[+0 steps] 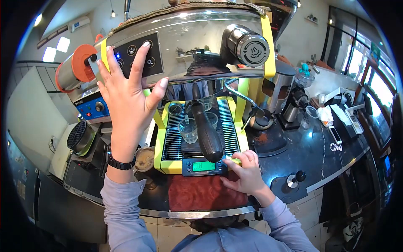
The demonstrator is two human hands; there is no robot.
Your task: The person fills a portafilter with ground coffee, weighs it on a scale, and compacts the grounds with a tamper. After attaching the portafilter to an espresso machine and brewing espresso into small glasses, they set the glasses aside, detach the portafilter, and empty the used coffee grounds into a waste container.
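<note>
My left hand [128, 90] is raised with its fingers spread over the dark button panel [156, 54] of the espresso machine [193, 42]. One fingertip lies on a button near the panel's top right, and a blue light glows at its left. My right hand [244, 171] is low at the right end of a digital scale [204, 166] with a lit green display. Its index finger and thumb are stretched out, the fingertip at the scale's edge, and it holds nothing. Glass cups [187, 131] stand on the scale's platform under a black-handled portafilter [205, 132].
A reddish-brown cloth [201, 193] lies before the scale. The steam wand [241, 95] hangs by a metal pitcher [261, 122] on the right. A tamper [295, 179] rests on a black mat at the counter's right front. A container of coffee grounds [145, 158] stands left of the drip tray.
</note>
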